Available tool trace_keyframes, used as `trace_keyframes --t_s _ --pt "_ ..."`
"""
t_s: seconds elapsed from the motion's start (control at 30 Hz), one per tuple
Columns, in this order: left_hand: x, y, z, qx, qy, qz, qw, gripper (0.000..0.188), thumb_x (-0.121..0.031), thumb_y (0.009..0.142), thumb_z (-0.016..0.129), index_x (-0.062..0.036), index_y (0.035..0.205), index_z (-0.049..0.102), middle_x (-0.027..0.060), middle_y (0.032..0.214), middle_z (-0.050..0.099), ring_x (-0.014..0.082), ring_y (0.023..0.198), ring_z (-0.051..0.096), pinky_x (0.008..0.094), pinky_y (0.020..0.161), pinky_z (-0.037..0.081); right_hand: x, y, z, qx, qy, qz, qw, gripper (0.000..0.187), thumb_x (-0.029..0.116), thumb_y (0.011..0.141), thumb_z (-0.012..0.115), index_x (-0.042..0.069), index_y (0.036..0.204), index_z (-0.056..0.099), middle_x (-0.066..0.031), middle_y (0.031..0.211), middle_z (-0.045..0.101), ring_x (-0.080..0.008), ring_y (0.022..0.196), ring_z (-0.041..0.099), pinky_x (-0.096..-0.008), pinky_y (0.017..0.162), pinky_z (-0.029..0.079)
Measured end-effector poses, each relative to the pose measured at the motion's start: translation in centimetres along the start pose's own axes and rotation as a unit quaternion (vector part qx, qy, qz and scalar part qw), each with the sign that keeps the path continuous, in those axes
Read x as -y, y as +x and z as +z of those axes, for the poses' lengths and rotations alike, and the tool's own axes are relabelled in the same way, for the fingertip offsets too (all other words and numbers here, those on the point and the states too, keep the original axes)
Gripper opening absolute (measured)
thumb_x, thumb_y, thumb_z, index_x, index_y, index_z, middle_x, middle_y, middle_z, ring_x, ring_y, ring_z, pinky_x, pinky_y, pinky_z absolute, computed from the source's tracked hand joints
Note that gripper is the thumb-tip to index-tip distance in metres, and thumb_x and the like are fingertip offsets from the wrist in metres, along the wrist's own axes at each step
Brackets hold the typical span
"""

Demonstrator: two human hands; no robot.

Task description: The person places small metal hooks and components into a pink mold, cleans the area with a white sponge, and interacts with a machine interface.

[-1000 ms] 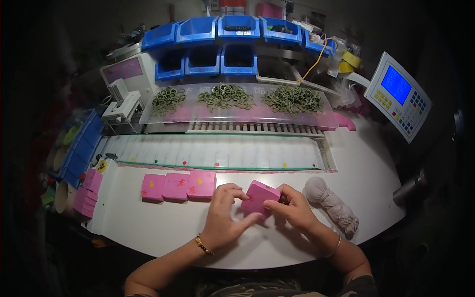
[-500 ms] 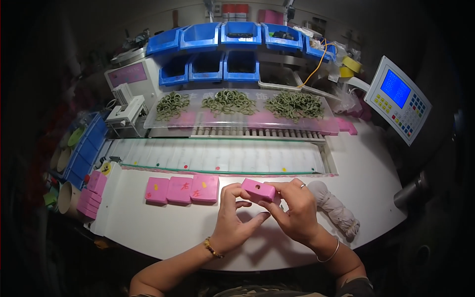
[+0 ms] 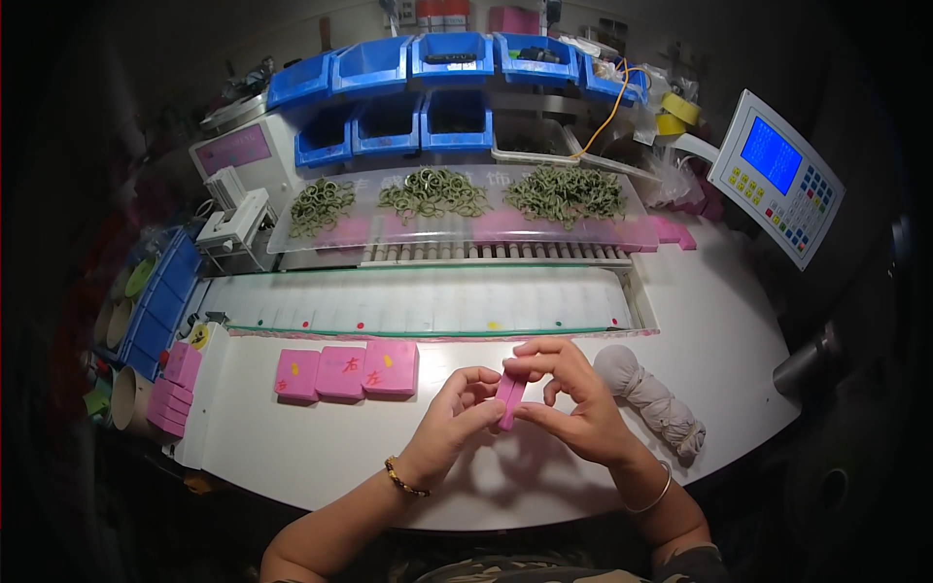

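Between my hands, above the white table, is a pink rubber mould (image 3: 510, 397), a small thick block now standing on edge with a dark seam line along its narrow side. My left hand (image 3: 445, 433) pinches its lower left side with thumb and fingers. My right hand (image 3: 587, 416) grips it from the right, fingertips at the top and thumb near the bottom. Left of my hands, three similar pink moulds (image 3: 342, 374) lie in a row, with red and yellow marks on top. A grey-white cloth bundle (image 3: 653, 403) lies beside my right hand.
A conveyor with a pale belt (image 3: 437, 299) crosses behind my hands. Above it, a clear tray (image 3: 364, 222) holds three piles of green ring-like pieces (image 3: 432, 192). Blue bins (image 3: 369, 68) stand behind. A control panel (image 3: 777, 175) is at right; more pink moulds (image 3: 171, 403) are stacked at left.
The pink mould has been turned from lying flat, its hole facing me, to standing on edge. My left fingers have closed onto it. Coloured dots on the belt have shifted, and the view has moved slightly.
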State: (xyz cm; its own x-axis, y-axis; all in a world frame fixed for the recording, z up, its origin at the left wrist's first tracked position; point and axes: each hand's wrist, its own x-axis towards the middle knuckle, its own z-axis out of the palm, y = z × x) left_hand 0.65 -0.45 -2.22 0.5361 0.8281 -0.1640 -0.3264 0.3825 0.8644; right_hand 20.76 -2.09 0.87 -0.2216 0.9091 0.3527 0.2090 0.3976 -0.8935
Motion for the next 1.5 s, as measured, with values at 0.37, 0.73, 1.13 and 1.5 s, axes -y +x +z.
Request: trace_keyframes --t_s 0.37,0.73,1.13,1.5 --pt "-0.3 -1.0 -0.1 0.087 -0.035 -0.125 0.988 0.05 -0.029 0.094 0.059 -0.0001 0.131 0.044 0.0136 0.115 0.059 0.0184 0.097 0.063 0.0311 0.084 0.052 0.5 -0.5 -1.7 0.055 -0.023 -0.04 0.997 0.026 0.002 0.075 0.077 0.006 0.097 0.063 -0.0069 0.108 0.065 -0.0148 0.09 0.058 -0.0257 0.071 0.046" --pt "-0.5 -1.7 -0.6 0.096 0.015 -0.132 0.987 0.03 -0.021 0.093 0.062 -0.0027 0.115 0.052 0.0073 0.099 0.062 0.011 0.083 0.059 0.0225 0.071 0.048 1.7 -1.3 -1.7 0.089 -0.032 -0.036 0.995 0.021 -0.002 0.069 0.078 0.005 0.08 0.062 -0.0066 0.091 0.064 -0.0175 0.086 0.063 -0.0289 0.077 0.05" --pt "-3.4 -1.0 -1.8 -0.03 0.345 0.03 0.938 0.039 -0.021 0.081 0.078 -0.0051 0.109 0.055 0.0052 0.097 0.061 0.0104 0.084 0.058 0.0271 0.076 0.049 -0.7 -1.7 -1.2 -0.019 0.028 0.067 0.997 0.061 0.008 0.075 0.081 0.006 0.127 0.049 -0.0065 0.124 0.056 -0.0166 0.112 0.054 -0.0289 0.086 0.046" --pt "-6.4 6.7 -16.5 -0.408 0.681 0.213 0.569 0.042 -0.035 0.071 0.077 -0.0054 0.094 0.058 0.0141 0.099 0.058 0.0335 0.097 0.055 0.0417 0.089 0.046 -0.7 -2.9 -6.9 -0.198 0.025 0.128 0.972 0.049 -0.006 0.077 0.069 0.003 0.122 0.052 -0.0065 0.12 0.054 -0.0154 0.108 0.051 -0.0258 0.083 0.047"
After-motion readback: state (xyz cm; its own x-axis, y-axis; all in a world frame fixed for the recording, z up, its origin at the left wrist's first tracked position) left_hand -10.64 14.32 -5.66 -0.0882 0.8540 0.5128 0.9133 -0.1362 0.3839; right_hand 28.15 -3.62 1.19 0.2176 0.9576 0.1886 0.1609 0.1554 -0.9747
